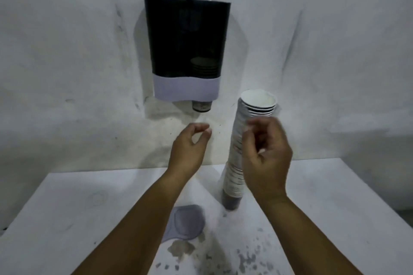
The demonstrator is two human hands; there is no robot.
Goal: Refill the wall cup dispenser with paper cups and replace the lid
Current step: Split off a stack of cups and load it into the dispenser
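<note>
Dispenser (186, 47) is hanging on the wall at twelve o'clock, nearly empty, lid (185, 222) lying on the table (67, 219) at six. Cup stack (243, 145) is standing at three. Right hand (266, 158) is curling, fingers loosely bent, beside it; grip appears unsettled. Left hand (190, 145) is hovering, fingertips nearly pinching nothing. Wrapping low and steadying with both hands seems wise.

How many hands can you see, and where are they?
2. The left hand is raised in front of the wall, below the cup dispenser, holding nothing. The right hand is beside the tall stack of paper cups standing on the table; whether it grips it is unclear.
</note>
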